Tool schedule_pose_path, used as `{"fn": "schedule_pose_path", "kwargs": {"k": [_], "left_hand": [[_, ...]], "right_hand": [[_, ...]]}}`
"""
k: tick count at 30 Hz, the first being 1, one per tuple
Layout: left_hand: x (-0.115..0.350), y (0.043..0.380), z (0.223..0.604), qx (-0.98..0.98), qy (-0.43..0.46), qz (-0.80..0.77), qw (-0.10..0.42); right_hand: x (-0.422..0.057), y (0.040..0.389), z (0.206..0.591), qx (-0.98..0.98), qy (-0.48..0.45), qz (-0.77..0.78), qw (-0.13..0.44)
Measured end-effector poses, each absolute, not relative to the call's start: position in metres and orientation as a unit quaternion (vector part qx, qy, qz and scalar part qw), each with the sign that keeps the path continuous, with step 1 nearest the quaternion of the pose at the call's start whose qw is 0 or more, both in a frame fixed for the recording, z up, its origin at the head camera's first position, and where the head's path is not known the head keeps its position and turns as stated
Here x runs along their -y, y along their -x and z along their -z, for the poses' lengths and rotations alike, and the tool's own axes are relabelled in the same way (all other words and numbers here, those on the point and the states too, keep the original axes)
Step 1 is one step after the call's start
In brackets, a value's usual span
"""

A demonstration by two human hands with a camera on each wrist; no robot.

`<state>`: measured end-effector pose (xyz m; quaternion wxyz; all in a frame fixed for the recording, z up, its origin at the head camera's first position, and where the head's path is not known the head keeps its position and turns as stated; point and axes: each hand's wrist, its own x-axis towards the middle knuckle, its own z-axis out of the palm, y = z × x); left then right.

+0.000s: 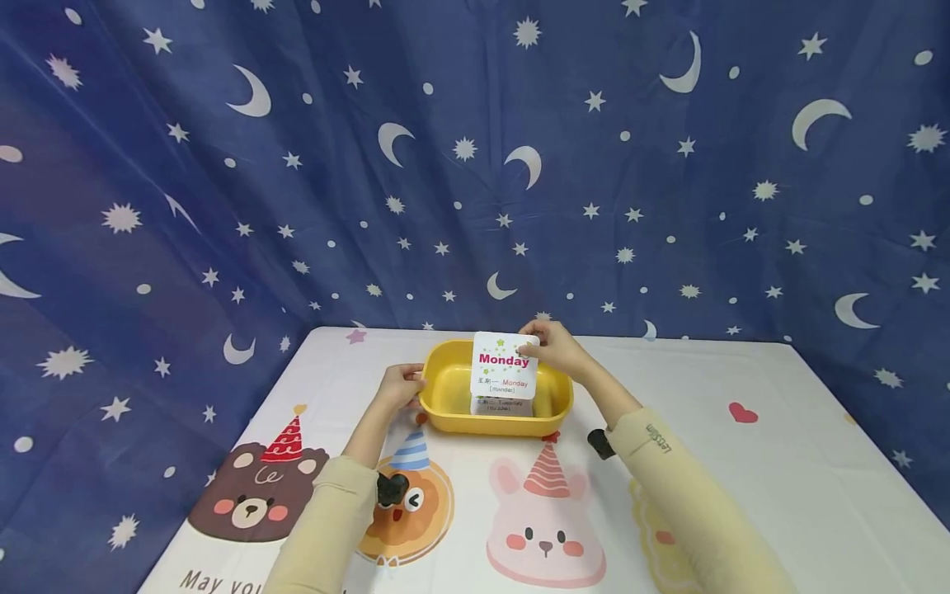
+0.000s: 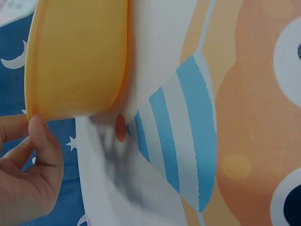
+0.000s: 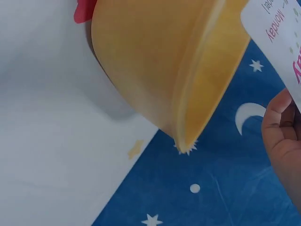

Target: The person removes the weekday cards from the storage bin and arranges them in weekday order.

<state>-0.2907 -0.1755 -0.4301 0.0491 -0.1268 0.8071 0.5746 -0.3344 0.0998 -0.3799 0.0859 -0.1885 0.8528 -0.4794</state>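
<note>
A yellow oval plastic basin [image 1: 475, 424] stands on the table near its far edge. My left hand [image 1: 399, 386] pinches the rim at the basin's left end; in the left wrist view the thumb and fingers [image 2: 40, 141] grip that edge. With my right hand [image 1: 557, 351] I hold a white flashcard [image 1: 505, 379] printed "Monday" by its right side, upright above the basin. Behind its lower edge a second card [image 1: 501, 406], reading "Tuesday", shows inside the basin, partly hidden. The right wrist view catches the Monday card [image 3: 277, 35] beside the basin's wall [image 3: 141, 56].
The white tablecloth [image 1: 742, 478] carries printed cartoon animals in party hats and a red heart. A dark blue curtain [image 1: 445, 165] with moons and stars hangs behind and to the sides. Black devices are worn near both wrists.
</note>
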Motion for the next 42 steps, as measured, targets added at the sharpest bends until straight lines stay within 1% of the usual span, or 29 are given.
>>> {"fn": "schedule_pose_path", "kwargs": {"k": [3,8,19,25,28,36,42], "left_hand": [[0.175,0.291,0.431,-0.807,0.128,-0.574,0.050],[0.175,0.293,0.432,-0.805,0.134,-0.575,0.055],[0.173,0.297,0.431,-0.809,0.134,-0.568,0.064],[0.173,0.296,0.432,-0.807,0.138,-0.570,0.070],[0.173,0.295,0.432,-0.806,0.145,-0.569,0.071],[0.172,0.294,0.432,-0.805,0.138,-0.573,0.062],[0.174,0.292,0.434,-0.799,0.136,-0.582,0.060]], "right_hand": [[-0.107,0.328,0.376,-0.852,0.163,0.491,0.077],[-0.117,0.317,0.369,-0.845,0.151,0.509,0.065],[-0.149,0.285,0.357,-0.827,0.109,0.547,0.072],[-0.172,0.274,0.362,-0.807,0.044,0.580,0.098],[-0.183,0.270,0.366,-0.800,0.027,0.588,0.114],[-0.206,0.265,0.378,-0.761,0.037,0.627,0.162],[-0.220,0.265,0.390,-0.751,0.046,0.637,0.166]]}}
